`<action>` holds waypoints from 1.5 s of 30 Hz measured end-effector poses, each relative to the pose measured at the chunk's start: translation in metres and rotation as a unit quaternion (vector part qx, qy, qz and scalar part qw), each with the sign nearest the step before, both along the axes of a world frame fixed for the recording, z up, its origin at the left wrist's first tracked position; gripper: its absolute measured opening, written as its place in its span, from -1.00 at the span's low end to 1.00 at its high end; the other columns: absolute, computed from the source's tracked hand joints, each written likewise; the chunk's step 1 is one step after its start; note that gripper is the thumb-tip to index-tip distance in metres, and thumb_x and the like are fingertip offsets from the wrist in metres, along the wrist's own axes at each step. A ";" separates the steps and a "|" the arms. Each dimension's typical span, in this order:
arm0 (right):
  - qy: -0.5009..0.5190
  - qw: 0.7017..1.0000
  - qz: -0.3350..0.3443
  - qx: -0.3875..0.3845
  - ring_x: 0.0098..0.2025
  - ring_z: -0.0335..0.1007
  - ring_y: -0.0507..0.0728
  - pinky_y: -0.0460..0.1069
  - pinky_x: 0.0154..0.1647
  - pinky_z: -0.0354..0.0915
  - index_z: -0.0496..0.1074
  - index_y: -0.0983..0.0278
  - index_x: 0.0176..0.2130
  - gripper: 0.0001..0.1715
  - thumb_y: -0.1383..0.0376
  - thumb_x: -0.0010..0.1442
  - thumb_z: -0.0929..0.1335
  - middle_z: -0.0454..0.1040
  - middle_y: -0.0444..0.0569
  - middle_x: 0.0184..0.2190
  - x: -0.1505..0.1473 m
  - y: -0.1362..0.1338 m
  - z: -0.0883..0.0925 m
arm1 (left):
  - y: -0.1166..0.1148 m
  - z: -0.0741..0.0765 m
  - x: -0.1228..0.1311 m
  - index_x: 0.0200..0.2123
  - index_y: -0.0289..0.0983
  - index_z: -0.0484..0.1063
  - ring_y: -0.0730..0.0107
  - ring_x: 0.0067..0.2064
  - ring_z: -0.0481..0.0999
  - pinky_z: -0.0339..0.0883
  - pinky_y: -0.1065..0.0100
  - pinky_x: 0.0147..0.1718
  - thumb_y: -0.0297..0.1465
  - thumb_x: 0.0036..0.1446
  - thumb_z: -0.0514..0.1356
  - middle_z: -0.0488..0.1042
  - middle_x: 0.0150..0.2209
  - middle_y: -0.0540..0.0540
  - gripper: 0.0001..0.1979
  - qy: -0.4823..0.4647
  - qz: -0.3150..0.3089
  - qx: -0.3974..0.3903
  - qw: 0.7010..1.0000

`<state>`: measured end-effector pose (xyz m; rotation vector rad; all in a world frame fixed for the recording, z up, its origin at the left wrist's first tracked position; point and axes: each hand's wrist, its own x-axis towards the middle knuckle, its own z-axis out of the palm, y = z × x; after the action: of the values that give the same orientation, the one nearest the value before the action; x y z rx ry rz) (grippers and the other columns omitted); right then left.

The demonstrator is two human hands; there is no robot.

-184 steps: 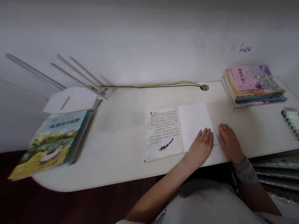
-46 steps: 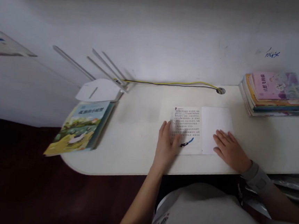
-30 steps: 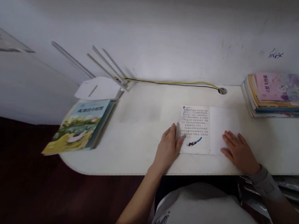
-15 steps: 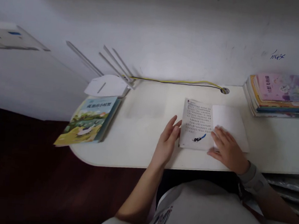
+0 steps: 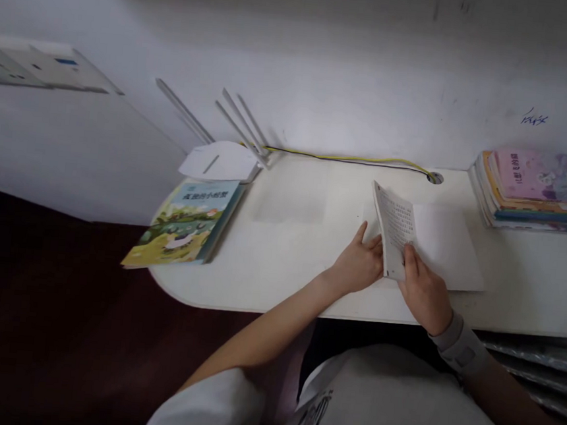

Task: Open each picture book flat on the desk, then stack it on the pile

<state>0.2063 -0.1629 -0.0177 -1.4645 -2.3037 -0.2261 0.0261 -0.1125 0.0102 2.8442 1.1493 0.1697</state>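
An open book [image 5: 444,243] lies on the white desk, its right side a blank page and its left side printed with text. The left part is tilted up off the desk. My left hand [image 5: 358,262] is against the outer side of that raised part, thumb spread away from the other fingers, whose tips are partly hidden behind it. My right hand [image 5: 425,291] grips the lower edge of the raised pages near the fold, thumb on the printed side. A grey band circles the right wrist.
A picture book with a green and yellow cover [image 5: 178,223] overhangs the desk's left edge, beside a white router [image 5: 218,160] with antennas. Yellow and black cables [image 5: 338,158] run along the wall to a desk hole. A stack of books [image 5: 534,188] stands at the right.
The book's left part has gone from lying flat to tilted up. My left hand has moved right against it. My right hand has closed on the lower edge of the pages.
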 end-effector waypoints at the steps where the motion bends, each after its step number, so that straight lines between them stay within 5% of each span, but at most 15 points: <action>1: 0.001 1.000 0.001 0.003 0.06 0.41 0.26 0.09 -0.09 0.46 -0.20 0.48 0.34 -0.27 0.44 0.25 0.13 0.38 0.33 0.10 -0.001 0.000 0.000 | -0.001 0.004 -0.003 -0.16 -0.30 0.54 0.01 0.15 0.35 -0.21 -0.25 0.26 -0.38 0.21 0.07 0.58 -0.17 -0.24 -0.73 0.010 0.009 0.022 1.000; 6: -0.005 1.000 0.007 0.003 0.05 0.42 0.26 0.08 -0.07 0.45 -0.10 0.49 0.32 -0.31 0.43 0.26 0.14 0.40 0.32 0.08 -0.003 0.001 -0.002 | -0.007 0.013 -0.027 -0.30 -0.25 0.56 0.01 0.00 0.46 -0.22 -0.26 0.25 -0.27 0.20 0.12 0.57 -0.41 -0.16 -0.75 0.010 0.121 0.066 0.990; 9: -0.033 0.999 0.012 -0.004 0.05 0.41 0.29 0.11 -0.07 0.44 -0.06 0.46 0.31 -0.33 0.44 0.25 0.16 0.39 0.33 0.08 -0.006 0.000 -0.003 | -0.005 0.002 -0.029 -0.12 -0.27 0.52 -0.01 0.18 0.32 -0.25 -0.21 0.27 -0.36 0.22 0.07 0.54 -0.08 -0.24 -0.73 0.019 0.157 0.055 0.986; 12: -0.079 0.996 0.026 -0.012 0.05 0.39 0.33 0.15 -0.06 0.43 0.12 0.42 0.25 -0.40 0.43 0.24 0.20 0.38 0.34 0.10 -0.011 -0.002 -0.003 | -0.002 -0.012 -0.028 0.13 -0.32 0.36 0.03 0.33 0.08 -0.19 -0.14 0.27 -0.50 0.24 -0.07 0.28 0.23 -0.28 -0.56 0.031 0.176 0.032 0.983; 15: -0.118 0.992 0.033 -0.014 0.07 0.36 0.39 0.20 -0.07 0.40 0.29 0.38 0.15 -0.49 0.32 0.22 0.31 0.37 0.35 0.11 -0.015 -0.006 -0.003 | 0.000 -0.019 -0.033 0.18 -0.41 0.28 0.02 0.31 0.12 -0.12 -0.14 0.26 -0.55 0.22 -0.14 0.28 0.21 -0.36 -0.51 0.031 0.225 0.006 0.974; 19: -0.130 0.990 0.037 -0.029 0.09 0.31 0.48 0.25 -0.08 0.37 0.34 0.41 0.12 -0.33 0.08 0.14 0.40 0.32 0.43 0.12 -0.020 -0.009 -0.003 | -0.001 -0.020 -0.032 0.16 -0.52 0.26 0.04 0.35 0.03 -0.02 -0.08 0.25 -0.58 0.21 -0.20 0.20 0.24 -0.45 -0.49 -0.075 0.277 0.011 0.958; 24: -0.131 0.989 0.057 -0.047 0.10 0.31 0.45 0.24 -0.03 0.34 0.33 0.40 0.13 -0.33 0.08 0.14 0.40 0.32 0.40 0.13 -0.014 -0.005 -0.002 | 0.002 -0.035 -0.003 0.29 -0.50 -0.04 0.11 0.37 -0.08 0.08 0.05 0.24 -0.25 0.35 -0.20 -0.05 0.34 -0.46 -0.43 -0.191 0.261 -0.014 0.946; 29: -0.097 0.986 0.119 -0.060 0.15 0.29 0.31 0.16 0.14 0.25 0.32 0.42 0.13 -0.41 0.13 0.23 0.33 0.35 0.29 0.14 0.015 0.007 0.001 | 0.006 -0.055 -0.001 0.28 -0.59 -0.07 -0.11 0.35 -0.04 -0.04 -0.12 0.24 0.00 0.29 -0.20 0.00 0.29 -0.60 -0.21 -0.141 0.272 -0.045 0.951; 36: -0.097 0.988 0.079 -0.092 0.31 0.01 0.38 0.30 0.21 0.09 0.19 0.37 0.24 -0.28 0.01 0.25 0.27 0.13 0.33 0.27 0.058 0.019 -0.010 | 0.005 -0.059 -0.005 0.32 -0.56 -0.12 -0.04 0.35 -0.02 -0.07 -0.10 0.25 0.03 0.27 -0.28 0.03 0.30 -0.52 -0.17 -0.087 0.293 -0.002 0.952; 39: -0.106 0.985 0.074 -0.112 0.32 -0.01 0.40 0.32 0.21 0.06 0.16 0.23 0.27 -0.28 -0.01 0.25 0.27 0.07 0.32 0.30 0.061 0.018 -0.012 | 0.006 -0.061 -0.006 0.31 -0.58 -0.10 -0.08 0.34 0.02 -0.05 -0.12 0.24 0.04 0.27 -0.28 0.07 0.29 -0.53 -0.16 -0.094 0.288 0.001 0.953; 45: -0.102 0.985 0.055 -0.126 0.33 -0.05 0.43 0.29 0.23 0.02 0.15 0.27 0.28 -0.21 -0.07 0.22 0.27 0.06 0.37 0.29 0.063 0.016 -0.009 | 0.010 -0.067 -0.014 0.30 -0.62 -0.11 -0.17 0.32 0.07 0.00 -0.18 0.20 0.02 0.27 -0.28 0.12 0.25 -0.57 -0.16 -0.119 0.272 -0.001 0.955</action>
<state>0.2691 -0.1465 -0.0267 -1.4834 -2.6518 -0.0551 0.0123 -0.1030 -0.0565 2.3415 1.8271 0.5202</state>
